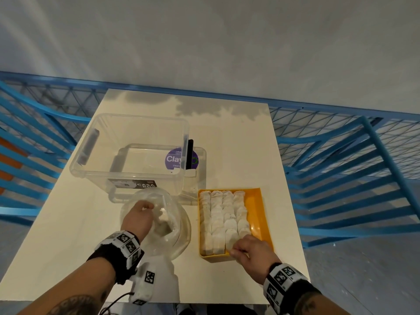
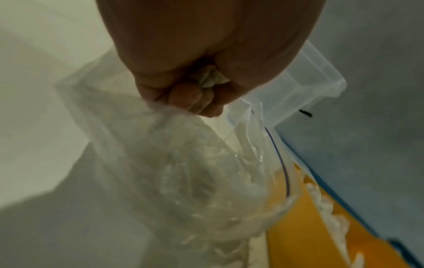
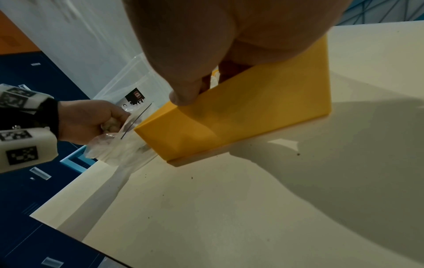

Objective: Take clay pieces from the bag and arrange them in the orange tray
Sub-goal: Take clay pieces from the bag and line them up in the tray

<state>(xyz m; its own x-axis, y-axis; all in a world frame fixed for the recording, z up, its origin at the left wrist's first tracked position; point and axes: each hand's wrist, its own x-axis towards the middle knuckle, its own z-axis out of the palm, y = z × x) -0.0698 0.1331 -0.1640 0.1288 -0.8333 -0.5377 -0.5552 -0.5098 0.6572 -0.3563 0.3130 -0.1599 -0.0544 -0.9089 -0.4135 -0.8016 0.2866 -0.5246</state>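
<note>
A clear zip bag (image 1: 179, 235) lies open on the table, left of the orange tray (image 1: 261, 214). My left hand (image 1: 145, 212) is in the bag's mouth, and its curled fingers grip a pale clay piece (image 2: 211, 79). More clay (image 1: 164, 215) shows inside the bag. Several rows of white clay pieces (image 1: 221, 214) fill the left part of the tray, while its right strip is bare. My right hand (image 1: 241, 248) is at the tray's near edge and pinches the nearest piece of the right-hand row (image 3: 214, 79). Its thumb (image 3: 183, 96) lies against the tray's near wall (image 3: 241, 112).
A large clear plastic box (image 1: 95, 160) stands behind the bag, over a lid with a purple "Clay" sticker (image 1: 173, 159). A black upright object (image 1: 189, 153) stands at the box's right side. Blue metal frames (image 1: 341, 167) flank the cream table (image 1: 238, 144).
</note>
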